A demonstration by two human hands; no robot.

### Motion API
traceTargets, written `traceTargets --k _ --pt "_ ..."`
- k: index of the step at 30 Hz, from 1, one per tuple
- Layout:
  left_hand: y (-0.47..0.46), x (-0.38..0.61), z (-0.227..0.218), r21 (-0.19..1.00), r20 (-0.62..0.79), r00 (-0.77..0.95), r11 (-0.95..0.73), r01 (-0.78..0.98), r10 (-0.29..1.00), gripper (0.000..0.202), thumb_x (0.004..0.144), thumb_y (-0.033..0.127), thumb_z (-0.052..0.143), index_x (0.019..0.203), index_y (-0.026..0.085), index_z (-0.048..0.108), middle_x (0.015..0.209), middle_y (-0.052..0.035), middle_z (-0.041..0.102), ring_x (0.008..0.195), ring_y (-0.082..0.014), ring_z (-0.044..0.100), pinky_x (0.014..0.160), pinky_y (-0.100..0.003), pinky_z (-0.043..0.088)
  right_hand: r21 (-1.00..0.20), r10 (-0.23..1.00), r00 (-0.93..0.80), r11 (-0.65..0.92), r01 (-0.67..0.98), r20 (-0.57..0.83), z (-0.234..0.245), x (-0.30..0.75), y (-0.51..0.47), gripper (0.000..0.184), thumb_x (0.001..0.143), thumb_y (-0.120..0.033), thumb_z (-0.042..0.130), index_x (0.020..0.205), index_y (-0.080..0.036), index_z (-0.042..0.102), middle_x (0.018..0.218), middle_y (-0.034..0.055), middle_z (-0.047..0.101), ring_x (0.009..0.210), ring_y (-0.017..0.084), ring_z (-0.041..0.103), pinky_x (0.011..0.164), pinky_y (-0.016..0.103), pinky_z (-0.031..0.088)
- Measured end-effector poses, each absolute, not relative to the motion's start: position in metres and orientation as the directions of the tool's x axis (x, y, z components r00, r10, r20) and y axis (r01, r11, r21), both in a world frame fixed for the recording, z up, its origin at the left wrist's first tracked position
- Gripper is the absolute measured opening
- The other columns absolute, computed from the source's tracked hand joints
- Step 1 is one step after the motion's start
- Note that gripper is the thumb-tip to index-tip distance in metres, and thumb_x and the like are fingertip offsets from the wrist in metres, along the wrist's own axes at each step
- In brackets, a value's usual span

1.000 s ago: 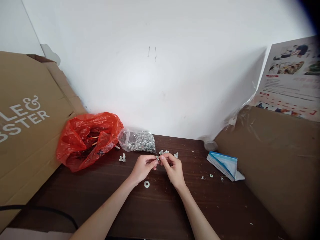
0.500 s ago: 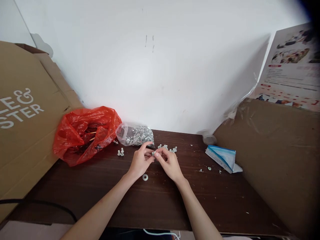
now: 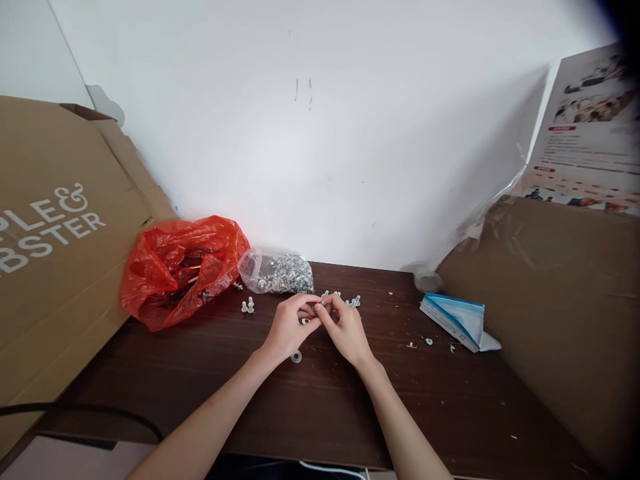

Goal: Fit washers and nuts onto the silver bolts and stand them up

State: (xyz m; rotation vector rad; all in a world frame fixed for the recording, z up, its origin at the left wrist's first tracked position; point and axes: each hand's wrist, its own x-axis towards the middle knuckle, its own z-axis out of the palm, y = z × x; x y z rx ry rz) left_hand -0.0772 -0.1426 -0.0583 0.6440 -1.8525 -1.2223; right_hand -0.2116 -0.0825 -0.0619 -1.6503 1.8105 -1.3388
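Observation:
My left hand (image 3: 287, 328) and my right hand (image 3: 345, 329) meet fingertip to fingertip over the dark wooden table (image 3: 310, 407). Both pinch a small silver screw (image 3: 319, 306) between them. A flat washer (image 3: 296, 357) lies on the table just below my left hand. Several silver screws (image 3: 345, 298) stand behind my right hand, and two more screws (image 3: 247, 307) stand to the left. A clear bag of screws (image 3: 276, 274) lies against the wall just beyond my hands.
A red plastic bag (image 3: 183, 267) sits at the back left beside a large cardboard box (image 3: 55, 233). A blue and white packet (image 3: 460, 321) lies at the right, next to a brown cardboard panel (image 3: 555, 300). A black cable (image 3: 75, 410) crosses the lower left.
My hands stay together on the small screw, with the fingers shifting slightly round it. The view has drifted a little; nothing on the table has moved.

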Motion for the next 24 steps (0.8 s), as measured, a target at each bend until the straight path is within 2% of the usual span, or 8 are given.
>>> traceTargets --k 5,10,13,16,19,21,24 --pt "-0.148 -0.078 -0.063 0.961 0.238 -0.535 0.278 0.007 -0.810 0.024 0.074 0.027 0.067 0.092 0.012 0.067 0.088 -0.0083 0.068 0.079 -0.0160 0.063 0.074 -0.028 0.056 -0.780 -0.901 -0.252 -0.134 -0.612 0.353 -0.061 -0.211 -0.082 0.029 0.091 -0.043 0.045 0.083 -0.021 0.060 0.070 0.0017 0.061 0.059 0.014 0.050 0.059 0.024 0.034" --pt "-0.153 -0.076 -0.063 0.957 0.229 -0.511 0.288 -0.037 -0.828 0.020 0.069 0.024 0.069 0.085 0.011 0.067 0.084 -0.0079 0.069 0.077 -0.0169 0.065 0.072 -0.026 0.054 -0.726 -0.896 -0.220 -0.148 -0.672 0.385 -0.060 -0.206 -0.080 0.027 0.091 -0.041 0.045 0.085 -0.020 0.061 0.069 0.0010 0.060 0.061 0.013 0.050 0.060 0.024 0.033" --pt "-0.154 -0.075 -0.062 0.967 0.197 -0.509 0.251 -0.039 -0.838 0.024 0.068 0.026 0.071 0.086 0.011 0.069 0.085 -0.0088 0.070 0.078 -0.0181 0.066 0.072 -0.027 0.054 -0.776 -0.903 -0.227 -0.161 -0.610 0.365 -0.060 -0.203 -0.082 0.027 0.091 -0.042 0.046 0.085 -0.020 0.061 0.066 0.0002 0.058 0.060 0.013 0.049 0.059 0.024 0.033" --pt "-0.154 -0.075 -0.062 0.986 0.139 -0.501 0.165 -0.007 -0.854 0.027 0.067 0.026 0.071 0.089 0.009 0.070 0.086 -0.0105 0.071 0.079 -0.0198 0.065 0.070 -0.028 0.054 -0.911 -0.923 -0.272 -0.156 -0.382 0.272 -0.062 -0.203 -0.086 0.030 0.088 -0.046 0.048 0.080 -0.019 0.059 0.058 -0.0017 0.054 0.054 0.011 0.045 0.056 0.023 0.033" --pt "-0.155 -0.075 -0.061 0.995 0.086 -0.460 0.097 0.001 -0.884 0.027 0.065 0.021 0.071 0.088 0.008 0.070 0.083 -0.0102 0.071 0.073 -0.0185 0.065 0.065 -0.027 0.053 -0.999 -0.941 -0.339 -0.021 0.040 0.007 -0.062 -0.207 -0.089 0.023 0.080 -0.041 0.057 0.080 -0.019 0.055 0.054 -0.0037 0.053 0.048 0.008 0.038 0.048 0.021 0.027" --pt "-0.156 -0.076 -0.061 0.997 0.064 -0.423 0.072 -0.004 -0.904 0.026 0.064 0.020 0.070 0.087 0.008 0.070 0.080 -0.0094 0.070 0.068 -0.0171 0.064 0.063 -0.026 0.052 -0.941 -0.939 -0.302 0.057 0.333 -0.163 -0.060 -0.211 -0.089 0.018 0.068 -0.026 0.064 0.079 -0.018 0.053 0.061 -0.0027 0.059 0.050 0.007 0.040 0.046 0.019 0.025" --pt "-0.156 -0.076 -0.059 0.998 0.060 -0.394 0.068 -0.005 -0.917 0.024 0.066 0.020 0.070 0.087 0.008 0.070 0.076 -0.0080 0.070 0.065 -0.0156 0.063 0.061 -0.025 0.051 -0.805 -0.959 -0.193 0.056 0.591 -0.208 -0.056 -0.217 -0.085 0.027 0.051 -0.002 0.059 0.073 -0.017 0.052 0.079 0.0012 0.066 0.068 0.008 0.055 0.051 0.016 0.034"
